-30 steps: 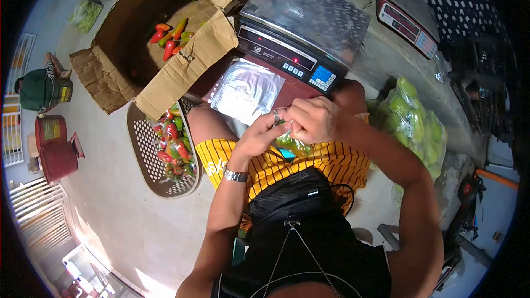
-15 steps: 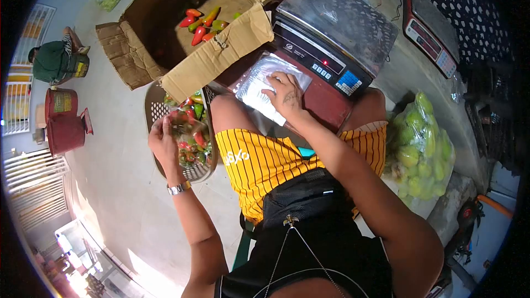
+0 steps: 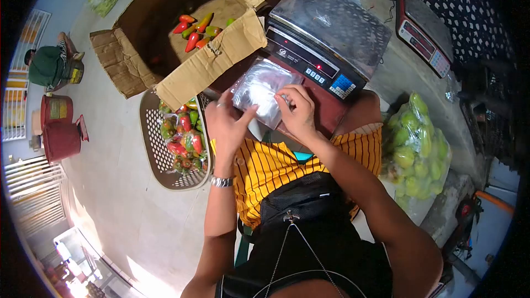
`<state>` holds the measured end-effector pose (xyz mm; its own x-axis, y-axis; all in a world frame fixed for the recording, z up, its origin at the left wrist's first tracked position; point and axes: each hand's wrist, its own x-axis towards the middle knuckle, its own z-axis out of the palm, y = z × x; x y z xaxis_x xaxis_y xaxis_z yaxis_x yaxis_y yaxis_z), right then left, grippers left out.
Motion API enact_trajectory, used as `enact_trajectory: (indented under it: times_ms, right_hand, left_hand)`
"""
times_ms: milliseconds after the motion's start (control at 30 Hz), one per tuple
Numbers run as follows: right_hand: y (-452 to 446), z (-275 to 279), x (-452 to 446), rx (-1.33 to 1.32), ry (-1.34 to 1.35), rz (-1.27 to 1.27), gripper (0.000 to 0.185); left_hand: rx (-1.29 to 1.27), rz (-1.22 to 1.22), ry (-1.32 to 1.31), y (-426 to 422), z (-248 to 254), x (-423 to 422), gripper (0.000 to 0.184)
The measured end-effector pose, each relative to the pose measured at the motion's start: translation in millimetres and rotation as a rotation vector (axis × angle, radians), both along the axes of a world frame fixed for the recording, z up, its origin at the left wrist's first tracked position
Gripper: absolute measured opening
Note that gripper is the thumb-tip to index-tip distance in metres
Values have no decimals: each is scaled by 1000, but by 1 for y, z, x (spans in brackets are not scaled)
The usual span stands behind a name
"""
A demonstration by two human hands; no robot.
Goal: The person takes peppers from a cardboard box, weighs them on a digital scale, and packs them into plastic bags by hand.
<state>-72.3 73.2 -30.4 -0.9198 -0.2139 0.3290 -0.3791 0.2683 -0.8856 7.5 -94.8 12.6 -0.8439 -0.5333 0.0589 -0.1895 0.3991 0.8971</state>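
A stack of clear plastic bags [image 3: 255, 89] lies on the dark red surface in front of me. At its right edge my right hand [image 3: 299, 113] has thumb and fingertips pinched together on a plastic bag. My left hand [image 3: 226, 124] is beside the stack's lower left edge, thumb and fingers apart, with nothing visible in it. Just left of that hand is a plastic basket [image 3: 157, 157] with holes in its wall. It holds several bagged portions of red and green peppers [image 3: 185, 138].
An open cardboard box [image 3: 212, 69] with loose peppers [image 3: 194, 32] stands beyond the basket. A digital scale [image 3: 331, 27] sits ahead, another scale [image 3: 424, 36] at far right. A bag of green vegetables [image 3: 414, 152] rests to my right. A person [image 3: 49, 66] is at far left.
My left hand has let go of a bag of peppers over the basket and moved right to the plastic bags. My right hand has gone from lying on the stack to pinching at its edge.
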Motion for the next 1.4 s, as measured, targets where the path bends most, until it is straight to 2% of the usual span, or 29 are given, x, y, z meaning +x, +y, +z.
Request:
enact_trajectory:
  times_ms: [67,100,133,167,233,300,333,433,467,533,600,700,767,833,900,933,1033,1167,1200,1300,1333,1400]
  right_hand:
    - [17,11,12,-31,-115,6,13]
    - [25,7,17,-79,-168,-26,12]
    - [33,-2,20,-126,-215,-59,11]
    - [43,-9,24,-173,-263,-94,11]
    - [69,-9,32,-256,-516,-81,23]
    - [86,17,38,-407,-815,-101,31]
    - [92,25,43,-453,-879,-90,38]
    - [98,32,49,-519,-1000,-134,27]
    - [97,38,47,-512,-1054,-164,23]
    - [106,12,45,-602,-1092,-169,18]
    - [106,13,39,-668,-1136,-217,9]
    - [111,13,35,-609,-1141,-193,8]
    - [117,-3,34,-593,-1124,-188,15]
    - [122,-14,32,-554,-1092,-177,19]
    - [119,-5,30,-732,-1179,-122,25]
    - [116,0,30,-822,-1220,-93,28]
    - [103,13,35,-684,-1165,-26,35]
    - [109,-29,38,-544,-1152,-23,24]
    - [109,-31,37,-600,-1163,-103,19]
    - [108,-42,32,-654,-1086,-267,21]
    - [112,-45,30,-751,-1083,-273,18]
    - [114,-46,28,-767,-1053,-297,15]
  left_hand:
    - [-22,-98,-113,21,8,-17,60]
    - [135,-109,-140,27,-10,-23,58]
    - [352,-174,-185,31,-27,-28,42]
    - [451,-215,-195,38,-22,-29,23]
    - [315,-203,-150,61,-6,-28,13]
    - [162,-282,-5,74,-22,-22,10]
    - [84,-318,68,77,-29,-19,9]
    - [33,-396,-61,85,-27,-14,17]
    - [23,-405,3,89,-22,-14,28]
    - [45,-446,-26,92,-18,-12,31]
    - [53,-475,-39,92,-16,-13,36]
    - [66,-504,-56,90,-18,-11,44]
    - [92,-541,-70,86,-30,-11,48]
    - [247,-564,-113,81,-59,-10,51]
    - [280,-570,-149,81,-61,-11,53]
    - [237,-565,-163,80,-62,-10,54]
    - [77,-574,-208,86,-44,-12,57]
    - [-48,-612,-180,92,-36,-10,59]
    - [-23,-629,-161,91,-41,-7,65]
    - [49,-645,-105,84,-45,-4,65]
    - [154,-631,-53,80,-50,-2,56]
    - [228,-467,-94,75,-55,-3,50]
